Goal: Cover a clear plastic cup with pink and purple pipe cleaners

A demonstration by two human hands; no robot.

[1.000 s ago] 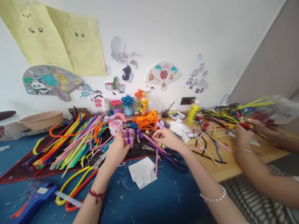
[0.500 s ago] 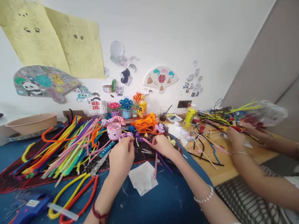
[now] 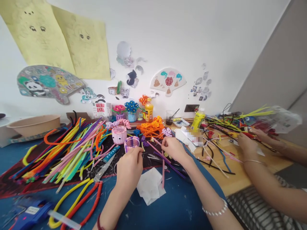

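My left hand is closed in a pinch, its fingertips against or just in front of a small purple-and-pink pipe-cleaner cup. What lies between those fingers is hidden. My right hand is pinched around a pink pipe cleaner that slants up to the left. Beneath it lie purple pipe cleaners and another pink strip. A larger pink cup with eyes stands behind my left hand. Scissors and a teal-handled cutter lie to its left.
Bundled coloured pipe cleaners cover the left side. A blue glue gun sits front left; white paper lies between my arms. Pipe-cleaner flowers and a juice bottle stand behind. Another person's hands work at right.
My left hand has come slightly down and right, uncovering more of the purple-and-pink cup. My right hand keeps its pinch nearby. The whole view has shifted a little.
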